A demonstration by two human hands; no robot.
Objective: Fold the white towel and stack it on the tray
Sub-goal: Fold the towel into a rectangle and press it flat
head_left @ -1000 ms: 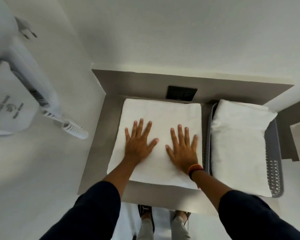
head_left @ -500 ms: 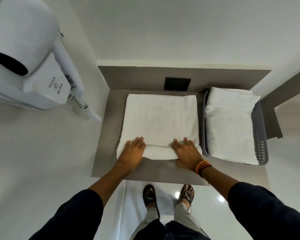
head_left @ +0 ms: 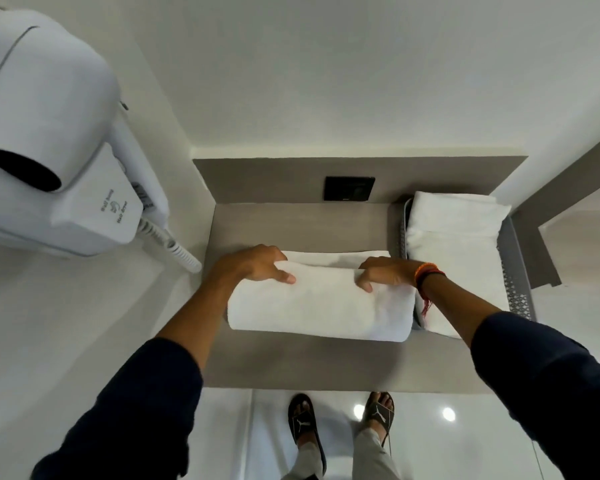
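The white towel (head_left: 321, 304) lies on the grey shelf (head_left: 291, 362), doubled over into a long thick band. My left hand (head_left: 257, 263) grips its far left edge, thumb on top. My right hand (head_left: 385, 271) grips the far right edge the same way. A strip of the lower layer shows beyond the fold between my hands. To the right stands the grey perforated tray (head_left: 515, 268), with folded white towels (head_left: 454, 251) stacked in it.
A white wall-mounted hair dryer (head_left: 52, 147) with a coiled cord (head_left: 174, 247) hangs at the left, close to the shelf. A black socket plate (head_left: 349, 188) sits on the shelf's back wall. My feet in sandals stand on the glossy floor below.
My hands took the near edge of the flat towel and carried it away from me, folding the towel in half. The view also pulled back and tilted down.
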